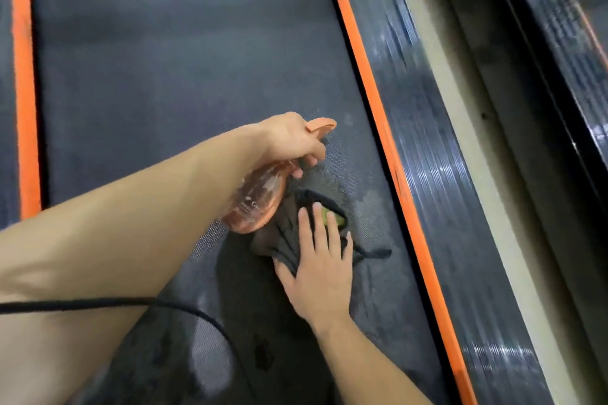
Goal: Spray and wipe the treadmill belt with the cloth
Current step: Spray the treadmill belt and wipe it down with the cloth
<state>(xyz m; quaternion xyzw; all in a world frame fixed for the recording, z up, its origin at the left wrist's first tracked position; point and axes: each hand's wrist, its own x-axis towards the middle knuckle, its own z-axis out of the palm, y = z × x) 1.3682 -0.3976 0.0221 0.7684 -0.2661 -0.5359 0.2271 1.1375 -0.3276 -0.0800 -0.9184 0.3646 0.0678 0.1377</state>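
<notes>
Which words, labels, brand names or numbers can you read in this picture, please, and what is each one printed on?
Nothing here can be read with confidence.
Spray bottle, held in the left hand: faint pale print on its side, too small and blurred to read.
Cloth under the right hand: no text visible.
Treadmill belt and its orange edge strips: no text visible.

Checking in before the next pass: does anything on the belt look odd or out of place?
Only a black cord trailing loose across the belt, near the right hand pressing the cloth.
</notes>
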